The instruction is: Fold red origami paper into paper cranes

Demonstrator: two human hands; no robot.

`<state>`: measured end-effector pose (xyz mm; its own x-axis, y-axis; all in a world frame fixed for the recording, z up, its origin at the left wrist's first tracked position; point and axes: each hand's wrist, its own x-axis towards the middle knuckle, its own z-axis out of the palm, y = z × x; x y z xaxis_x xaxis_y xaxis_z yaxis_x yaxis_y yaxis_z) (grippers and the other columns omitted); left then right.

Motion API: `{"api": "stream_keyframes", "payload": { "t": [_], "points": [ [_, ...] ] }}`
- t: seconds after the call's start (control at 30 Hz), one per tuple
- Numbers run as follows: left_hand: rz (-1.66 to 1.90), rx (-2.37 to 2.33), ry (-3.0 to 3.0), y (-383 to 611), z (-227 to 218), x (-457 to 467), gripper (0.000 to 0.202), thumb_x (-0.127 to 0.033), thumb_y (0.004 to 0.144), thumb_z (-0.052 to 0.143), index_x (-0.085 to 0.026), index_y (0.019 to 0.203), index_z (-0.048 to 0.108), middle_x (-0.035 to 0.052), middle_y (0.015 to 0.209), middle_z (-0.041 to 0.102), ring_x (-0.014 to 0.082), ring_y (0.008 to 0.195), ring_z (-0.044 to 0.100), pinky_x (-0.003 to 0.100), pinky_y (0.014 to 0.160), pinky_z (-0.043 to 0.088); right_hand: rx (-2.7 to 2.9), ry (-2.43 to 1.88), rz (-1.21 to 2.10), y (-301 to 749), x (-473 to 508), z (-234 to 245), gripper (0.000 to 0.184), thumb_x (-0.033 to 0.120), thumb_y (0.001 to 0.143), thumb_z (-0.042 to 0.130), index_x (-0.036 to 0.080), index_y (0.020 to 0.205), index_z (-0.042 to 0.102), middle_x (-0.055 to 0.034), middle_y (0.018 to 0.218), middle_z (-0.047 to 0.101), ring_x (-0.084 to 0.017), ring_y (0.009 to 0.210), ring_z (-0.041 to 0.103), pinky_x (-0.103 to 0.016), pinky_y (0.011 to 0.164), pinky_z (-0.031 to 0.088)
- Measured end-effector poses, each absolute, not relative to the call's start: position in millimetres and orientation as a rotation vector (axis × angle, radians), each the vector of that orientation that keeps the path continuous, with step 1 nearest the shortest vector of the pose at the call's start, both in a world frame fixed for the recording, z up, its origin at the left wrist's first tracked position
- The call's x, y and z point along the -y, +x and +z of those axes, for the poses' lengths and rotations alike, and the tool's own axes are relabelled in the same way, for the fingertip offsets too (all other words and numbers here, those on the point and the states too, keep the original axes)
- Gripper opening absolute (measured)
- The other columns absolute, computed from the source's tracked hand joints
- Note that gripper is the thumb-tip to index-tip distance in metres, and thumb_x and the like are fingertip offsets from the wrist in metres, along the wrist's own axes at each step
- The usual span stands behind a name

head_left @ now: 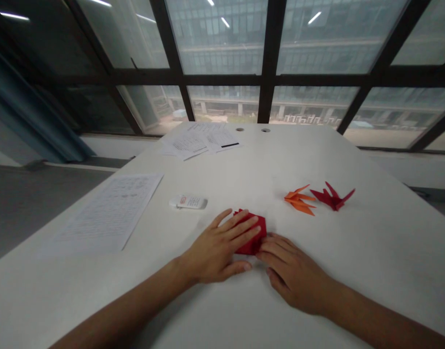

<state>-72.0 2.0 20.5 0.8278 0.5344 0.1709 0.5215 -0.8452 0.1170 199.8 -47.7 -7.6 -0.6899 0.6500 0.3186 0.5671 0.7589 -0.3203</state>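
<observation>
A folded piece of red paper point(258, 227) lies on the white table point(353, 271) in front of me. My left hand point(218, 249) lies flat on top of it, fingers stretched out and pressing it down. My right hand point(293, 274) rests on the table beside it, fingertips touching the paper's near right edge, fingers together and nearly flat. Most of the red paper is hidden under my left fingers. Further back on the right lie an orange origami figure point(300, 199) and a dark red origami figure point(333, 197), side by side.
A white remote control point(188, 202) lies left of the red paper. A printed sheet point(109, 213) sits near the table's left edge. More papers point(200, 140) lie at the far end by the window. Two cable holes point(252, 130) are in the tabletop.
</observation>
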Motion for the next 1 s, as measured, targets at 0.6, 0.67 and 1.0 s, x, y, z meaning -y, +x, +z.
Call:
{"api": "stream_keyframes", "payload": {
  "t": [0.6,0.67,1.0],
  "points": [
    [0.143,-0.977,2.929,-81,11,-10,0.063,-0.048,0.109,0.036,-0.028,0.166,0.017,0.0005,0.172,0.023,0.0254,0.162,0.016,0.048,0.132,0.012,2.528,-0.964,0.296,202,50,-10,0.036,0.008,0.086,0.054,0.016,0.117,0.069,-0.0111,0.130,0.069,-0.026,0.141,0.050,-0.048,0.128,0.032],
    [0.085,-0.847,2.920,-79,12,-9,0.058,-0.043,0.110,0.034,-0.033,0.165,0.020,-0.0022,0.171,0.027,0.0231,0.161,0.019,0.048,0.132,0.007,2.541,-0.989,0.235,203,52,-8,0.031,0.015,0.089,0.057,0.015,0.117,0.070,-0.0140,0.142,0.063,-0.029,0.149,0.041,-0.051,0.130,0.025],
    [0.082,-0.898,2.859,-77,10,-8,0.060,-0.041,0.108,0.042,-0.037,0.164,0.023,-0.0029,0.169,0.031,0.0280,0.161,0.018,0.057,0.132,0.005,2.835,-1.049,0.215,209,46,-3,0.072,0.023,0.095,0.051,0.012,0.162,0.032,-0.0139,0.171,0.025,-0.030,0.159,0.023,-0.059,0.132,0.008]
  ]
}}
